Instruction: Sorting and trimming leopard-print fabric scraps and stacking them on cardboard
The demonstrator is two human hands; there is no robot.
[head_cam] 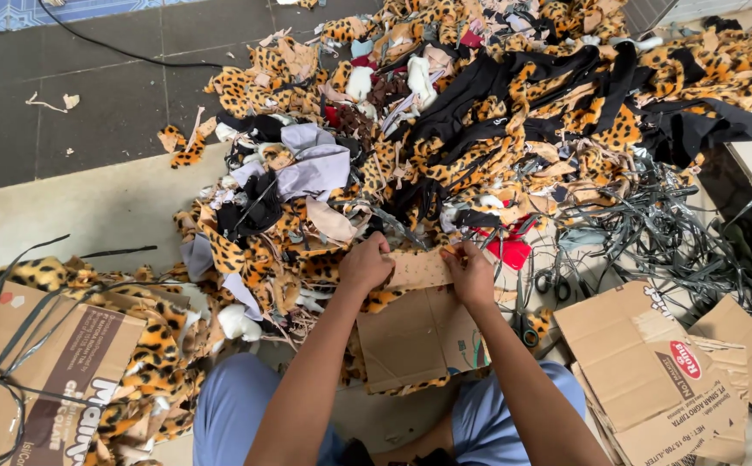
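- Floor w/ leopard-print scrap heap (pixel 514 112), flattened cardboard (pixel 415 341) at near edge
- Tan fabric strip (pixel 419 269) runs left-right betw. hands
- Left hand (pixel 366 263), right hand (pixel 469 272) each pinch one end, equally near

Heap of leopard-print fabric scraps (pixel 514 129) as landmark: black scissors (pixel 554 283) just below its right part; tangled dark straps (pixel 678 242) to its right; printed cardboard box (pixel 48 371) at lower left.
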